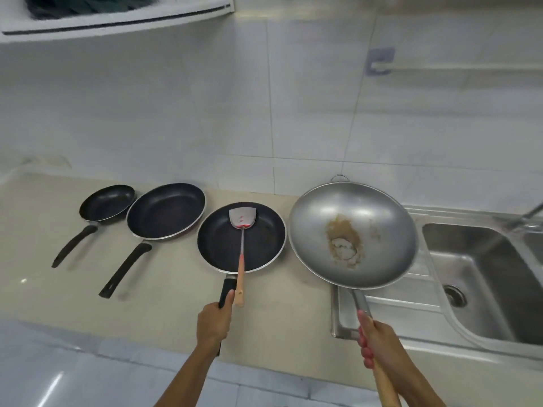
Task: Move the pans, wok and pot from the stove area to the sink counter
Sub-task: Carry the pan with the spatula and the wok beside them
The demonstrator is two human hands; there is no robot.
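My left hand (213,321) grips the black handle of a dark frying pan (258,245) that sits on the beige counter (35,259). A metal spatula (242,220) with a wooden handle lies in that pan. My right hand (374,345) holds the wooden handle of a large steel wok (352,218), tilted towards me, with a brown stain inside, over the counter's edge by the sink. Two more dark pans rest to the left: a medium one (166,211) and a small one (107,202), handles pointing at me.
A steel sink (482,277) with a drain and drainboard lies at the right, a faucet (529,215) behind it. White tiled wall runs along the back. A range hood (117,16) hangs at the top left. The tiled floor shows below.
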